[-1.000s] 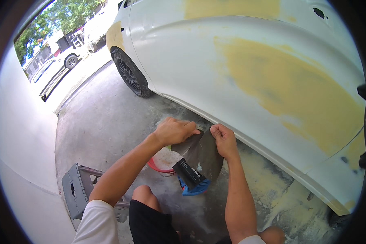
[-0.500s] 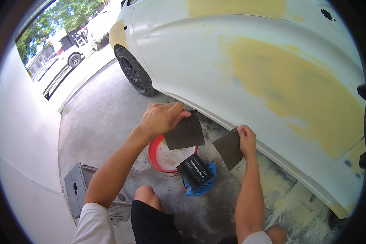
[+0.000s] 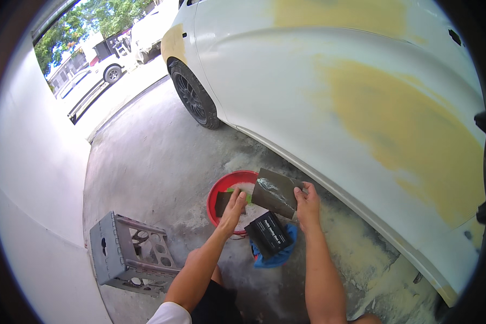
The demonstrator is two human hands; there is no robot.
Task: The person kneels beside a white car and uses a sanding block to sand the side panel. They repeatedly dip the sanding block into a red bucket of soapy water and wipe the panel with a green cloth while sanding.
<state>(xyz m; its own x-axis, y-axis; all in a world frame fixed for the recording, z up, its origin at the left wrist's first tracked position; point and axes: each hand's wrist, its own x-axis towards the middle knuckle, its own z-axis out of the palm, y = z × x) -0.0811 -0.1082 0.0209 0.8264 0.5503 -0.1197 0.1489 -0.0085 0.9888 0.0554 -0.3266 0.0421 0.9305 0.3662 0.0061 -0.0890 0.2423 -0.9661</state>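
My right hand (image 3: pixel 308 208) pinches a dark grey sheet of sandpaper (image 3: pixel 271 198) by its right edge. Across the sheet's face runs a shiny wet streak. Fingers stretched out, my left hand (image 3: pixel 233 211) is over the red bucket (image 3: pixel 213 204), which holds cloudy, foamy liquid. A second sandpaper sheet (image 3: pixel 222 203) shows at that hand, within the bucket's outline, partly covered by the fingers. Something bright green (image 3: pixel 247 198) peeks out beside the fingertips. Close by the bucket, a black box (image 3: pixel 268 233) with white print rests on a blue cloth (image 3: pixel 281 257).
A white car (image 3: pixel 286 70) with yellowish filler patches (image 3: pixel 394 116) stands along the right; its black wheel (image 3: pixel 191 97) is farther off. A grey folding step stool (image 3: pixel 110 254) is at left, near a white wall (image 3: pixel 35 178). The concrete floor (image 3: pixel 146 162) has pale dusty stains.
My left hand has come down to the bucket with its sheet, which it gripped before. The right-hand sheet has moved left, faces up and now shows a wet streak. The view has shifted.
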